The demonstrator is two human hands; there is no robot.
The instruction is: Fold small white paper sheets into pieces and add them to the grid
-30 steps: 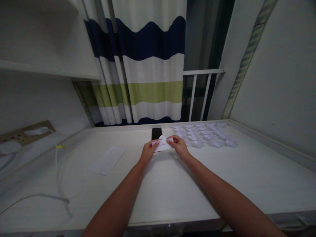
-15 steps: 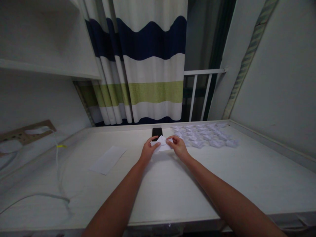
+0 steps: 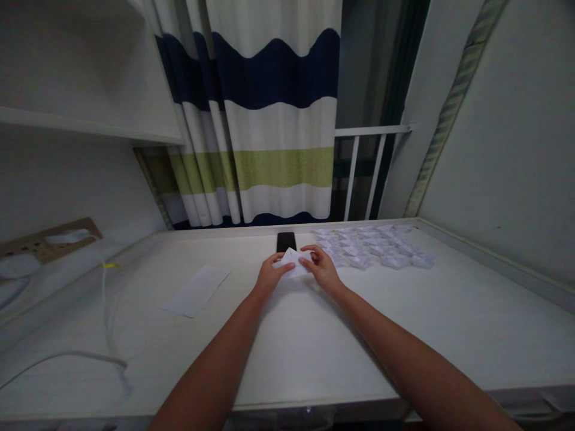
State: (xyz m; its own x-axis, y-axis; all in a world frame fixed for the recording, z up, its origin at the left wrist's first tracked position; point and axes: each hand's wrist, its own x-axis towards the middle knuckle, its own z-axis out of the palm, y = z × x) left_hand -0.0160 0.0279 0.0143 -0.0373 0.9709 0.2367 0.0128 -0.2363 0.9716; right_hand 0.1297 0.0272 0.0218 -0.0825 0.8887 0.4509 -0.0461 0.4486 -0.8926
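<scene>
A small sheet of white paper (image 3: pixel 291 259), folded to a peak at its top, is held between both hands above the white desk. My left hand (image 3: pixel 269 275) grips its left side, thumb lying across the front and fingers behind. On the other side my right hand (image 3: pixel 324 269) pinches the right part with thumb and fingers. Just behind the paper lies a black phone (image 3: pixel 286 241), its near end partly covered. To the right of my hands, several folded white paper pieces (image 3: pixel 359 262) sit in rows on the desk.
Flat white paper (image 3: pixel 197 291) lies on the desk (image 3: pixel 314 347) at left. A pale cable (image 3: pixel 81 354) runs across the left side, near a socket board (image 3: pixel 33 245) on the wall. A striped curtain (image 3: pixel 283 131) hangs behind the desk, beside a white railing (image 3: pixel 372 130).
The folded paper has tilted slightly in my hands. My left thumb has slid a little to the right along it, and my right fingers have shifted slightly at its right edge.
</scene>
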